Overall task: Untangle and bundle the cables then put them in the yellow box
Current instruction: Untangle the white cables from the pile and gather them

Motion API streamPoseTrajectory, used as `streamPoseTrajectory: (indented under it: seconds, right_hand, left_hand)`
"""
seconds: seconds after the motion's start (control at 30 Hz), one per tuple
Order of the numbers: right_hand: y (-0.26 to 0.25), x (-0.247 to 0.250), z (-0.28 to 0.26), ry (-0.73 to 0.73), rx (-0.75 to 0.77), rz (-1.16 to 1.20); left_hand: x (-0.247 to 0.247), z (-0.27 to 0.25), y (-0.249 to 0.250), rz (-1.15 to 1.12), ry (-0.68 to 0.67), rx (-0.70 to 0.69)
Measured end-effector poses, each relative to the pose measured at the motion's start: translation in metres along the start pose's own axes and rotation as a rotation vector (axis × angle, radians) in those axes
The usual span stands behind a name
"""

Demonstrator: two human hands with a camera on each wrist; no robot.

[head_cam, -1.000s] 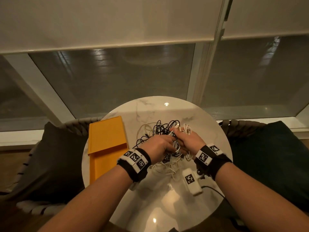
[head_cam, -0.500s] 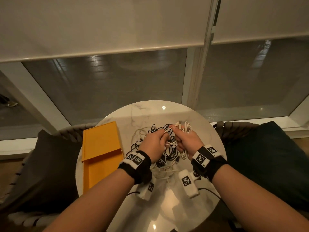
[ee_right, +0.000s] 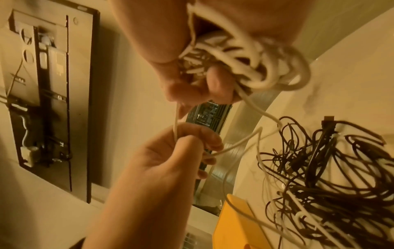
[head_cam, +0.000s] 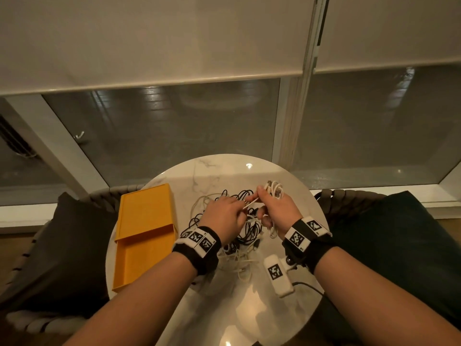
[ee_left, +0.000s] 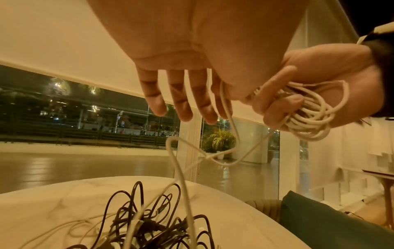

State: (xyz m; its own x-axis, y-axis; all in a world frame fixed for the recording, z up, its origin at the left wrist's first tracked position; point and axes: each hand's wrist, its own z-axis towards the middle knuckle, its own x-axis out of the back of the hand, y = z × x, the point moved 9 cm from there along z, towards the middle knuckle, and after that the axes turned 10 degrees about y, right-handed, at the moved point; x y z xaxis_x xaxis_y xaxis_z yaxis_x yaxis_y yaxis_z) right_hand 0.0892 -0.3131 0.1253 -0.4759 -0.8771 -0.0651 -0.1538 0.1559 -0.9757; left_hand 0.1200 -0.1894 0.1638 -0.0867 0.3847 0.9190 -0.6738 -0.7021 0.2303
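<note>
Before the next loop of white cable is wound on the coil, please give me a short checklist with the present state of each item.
1. Right hand has a firm grip on the white cable coil: ok.
2. Left hand pinches the free strand: ok.
3. Strand free of the black cable tangle: not ok, it runs down into it.
4. Yellow box open: ok, lid slid back.
5. Far end's connector is loose: cannot tell.
</note>
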Motion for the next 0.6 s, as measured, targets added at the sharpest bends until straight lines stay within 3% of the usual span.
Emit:
streamPoseTrajectory:
  seconds: [0.1,0.33,0.53,0.6]
  right_hand:
    - [-0.003,0.000,0.000,0.036,-0.020,0.082]
    - [-0.010,-0.015,-0.005,0.033,-0.129,0.491]
    - [-0.009,-0.022,-0.006,-0.011,-0.176,0.657]
    - [-0.009,-0.026,-0.008,-0.030,-0.179,0.681]
  left_hand:
    - [-0.001,0.002,-0.001,0.008,-0.038,0.070]
    - [-0.013,0.007,0.008,-0.123,-0.024,0.052]
    - [-0.031,-0.008,-0.006,-0.065,-0.240,0.088]
    - [-0.029,-0.013,-0.003,-0.113,-0.227,0.065]
